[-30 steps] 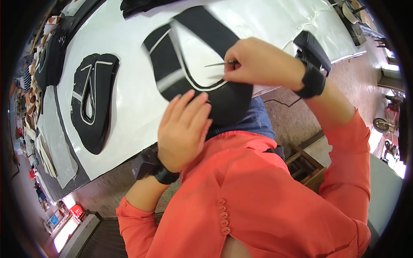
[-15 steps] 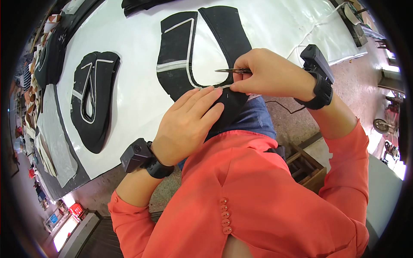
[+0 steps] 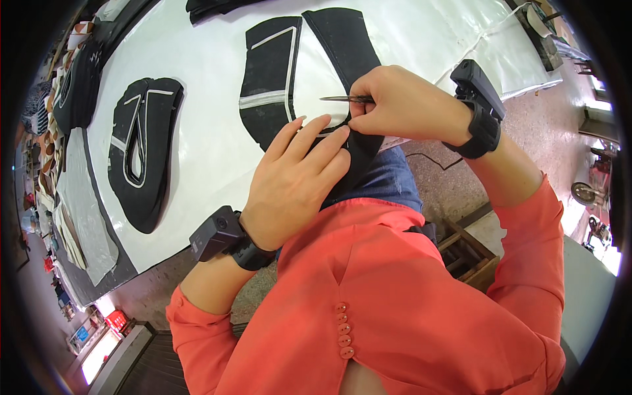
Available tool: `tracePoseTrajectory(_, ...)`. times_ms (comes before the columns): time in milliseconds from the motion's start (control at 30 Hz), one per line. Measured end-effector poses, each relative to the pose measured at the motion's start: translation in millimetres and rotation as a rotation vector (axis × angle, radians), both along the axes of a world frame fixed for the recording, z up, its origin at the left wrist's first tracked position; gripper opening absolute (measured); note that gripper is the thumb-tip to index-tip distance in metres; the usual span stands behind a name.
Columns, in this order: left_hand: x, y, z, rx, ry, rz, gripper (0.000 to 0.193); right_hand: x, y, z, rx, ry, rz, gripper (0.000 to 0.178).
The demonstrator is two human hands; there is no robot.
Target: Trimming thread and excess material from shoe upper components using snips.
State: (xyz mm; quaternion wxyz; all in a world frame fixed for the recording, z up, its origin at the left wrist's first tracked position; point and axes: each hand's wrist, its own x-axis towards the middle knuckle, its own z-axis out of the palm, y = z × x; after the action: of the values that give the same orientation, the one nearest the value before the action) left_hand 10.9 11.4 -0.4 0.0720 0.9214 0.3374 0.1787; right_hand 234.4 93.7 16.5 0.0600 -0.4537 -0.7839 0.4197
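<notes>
A black U-shaped shoe upper (image 3: 266, 74) with white tape strips lies in front of me on the white table, its curved end near my lap. My left hand (image 3: 294, 172) rests flat on that curved end, fingers stretched out along the inner edge. My right hand (image 3: 405, 105) is closed round a slim, dark, pointed metal tool (image 3: 334, 99) whose tip points left over the opening. Its thumb and forefinger pinch the inner edge right of my left fingertips. My fingers hide part of the edge; the tool's other end is inside my hand.
Another black upper (image 3: 150, 164) with white strips lies on the table (image 3: 204, 118) to the left. Dark pieces (image 3: 224, 8) sit at the far edge. A white cord (image 3: 484, 38) runs over the far right. A wooden crate (image 3: 464, 253) stands below, right of my lap.
My right hand has moved slightly left and away from me with the tool. My left hand has shifted a little right, its fingers more spread and raised along the edge.
</notes>
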Motion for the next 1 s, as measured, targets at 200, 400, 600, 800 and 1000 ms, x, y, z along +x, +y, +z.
tracePoseTrajectory(200,10,1,-2,-0.016,-0.030,0.036,0.024,6,13,0,0.101,0.002,0.097,0.022)
tracePoseTrajectory(400,15,-2,-7,0.020,-0.036,0.086,0.026,5,28,5,0.091,-0.033,0.184,0.021)
tracePoseTrajectory(600,21,0,-5,0.059,-0.003,0.086,0.022,3,37,13,0.044,-0.084,0.234,0.021)
tracePoseTrajectory(800,26,-4,-4,-0.017,-0.041,0.130,0.027,6,45,10,0.086,-0.043,0.237,0.021)
tracePoseTrajectory(1000,14,0,3,-0.036,0.004,0.087,0.025,3,22,2,0.027,-0.032,0.138,0.023)
